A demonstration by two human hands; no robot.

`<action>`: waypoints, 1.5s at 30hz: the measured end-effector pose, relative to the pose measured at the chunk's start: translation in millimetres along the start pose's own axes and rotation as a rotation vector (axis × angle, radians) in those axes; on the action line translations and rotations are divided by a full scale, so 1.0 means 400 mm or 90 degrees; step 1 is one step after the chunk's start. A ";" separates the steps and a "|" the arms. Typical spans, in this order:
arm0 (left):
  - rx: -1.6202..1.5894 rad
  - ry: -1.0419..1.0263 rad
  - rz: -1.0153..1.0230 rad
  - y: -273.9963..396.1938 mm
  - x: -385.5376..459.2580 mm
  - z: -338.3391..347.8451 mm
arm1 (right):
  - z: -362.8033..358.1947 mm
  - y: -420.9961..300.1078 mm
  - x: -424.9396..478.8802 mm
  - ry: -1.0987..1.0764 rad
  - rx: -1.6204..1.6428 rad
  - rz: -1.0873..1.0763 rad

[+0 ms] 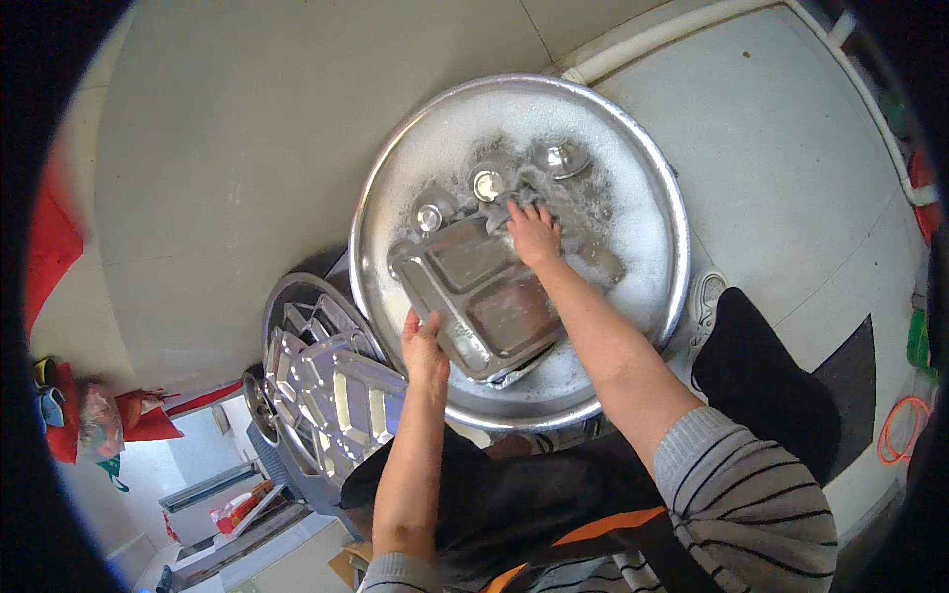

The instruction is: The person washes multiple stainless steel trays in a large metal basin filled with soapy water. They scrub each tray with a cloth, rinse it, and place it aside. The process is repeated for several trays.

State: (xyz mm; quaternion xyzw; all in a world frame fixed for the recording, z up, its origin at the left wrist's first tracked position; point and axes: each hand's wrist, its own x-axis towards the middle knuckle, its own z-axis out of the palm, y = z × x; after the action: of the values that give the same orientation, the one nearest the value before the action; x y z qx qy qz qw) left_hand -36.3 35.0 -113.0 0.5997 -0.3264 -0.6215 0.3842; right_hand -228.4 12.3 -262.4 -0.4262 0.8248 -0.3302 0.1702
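A compartment tray of stainless steel (511, 311) lies tilted in a large round metal basin (361, 222) of sudsy water. My left hand (425, 345) grips the tray's near left edge, thumb on top. Over the tray's far edge, my right hand (534, 236) presses on a wet grey cloth (504, 211); part of the cloth trails into the water. Just beyond the tray, several round metal pieces, perhaps lids or bowls, sit in the suds, among them a shiny one with a knob-like top (563, 158) and a smaller one (429, 217). Foam hides whatever lies deeper.
Left of the basin, a second metal tub (278, 296) holds several stacked compartment trays (326, 378). A white pipe (660, 38) runs along the floor at the upper right. An orange hose loop (903, 430) is at the far right. Red bags (144, 419) are at the left.
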 end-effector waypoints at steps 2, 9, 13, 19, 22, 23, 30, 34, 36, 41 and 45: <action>-0.043 -0.032 0.028 0.036 -0.017 0.046 | 0.019 0.039 0.034 -0.076 0.076 0.019; 0.001 -0.007 0.096 0.112 0.090 0.005 | -0.105 -0.379 -0.177 -0.036 0.347 -0.146; 0.082 0.069 0.074 0.147 0.188 -0.098 | -0.123 -0.402 -0.332 0.058 0.340 -0.240; 0.089 0.112 0.103 0.217 0.058 -0.177 | -0.026 -0.074 -0.248 -0.011 0.157 -0.149; 0.109 0.051 0.104 0.205 -0.017 -0.154 | 0.040 0.024 -0.138 -0.099 0.140 -0.042; 0.172 0.071 0.145 0.172 -0.014 -0.177 | 0.057 0.034 -0.118 -0.084 0.190 -0.002; 0.140 0.017 0.099 0.133 0.019 -0.150 | 0.023 -0.278 -0.046 -0.041 0.683 -0.128; -0.020 -0.077 -0.044 0.142 0.050 -0.111 | -0.026 -0.453 -0.121 -0.034 0.669 -0.302; -0.092 -0.079 -0.116 0.183 0.066 -0.151 | -0.092 -0.508 -0.218 -0.177 0.527 -0.327; -0.043 -0.009 -0.113 0.173 0.087 -0.149 | -0.073 -0.388 -0.386 -0.049 0.515 -0.239; 0.391 0.262 -0.017 0.111 0.122 -0.191 | 0.019 -0.171 -0.415 -0.021 0.313 -0.255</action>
State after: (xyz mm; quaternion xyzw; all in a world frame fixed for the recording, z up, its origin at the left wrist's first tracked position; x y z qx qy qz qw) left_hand 44.4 -24.8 -103.8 0.8038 -0.4058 -0.3655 0.2358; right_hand -87.5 116.0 -220.9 -0.5315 0.6174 -0.5393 0.2133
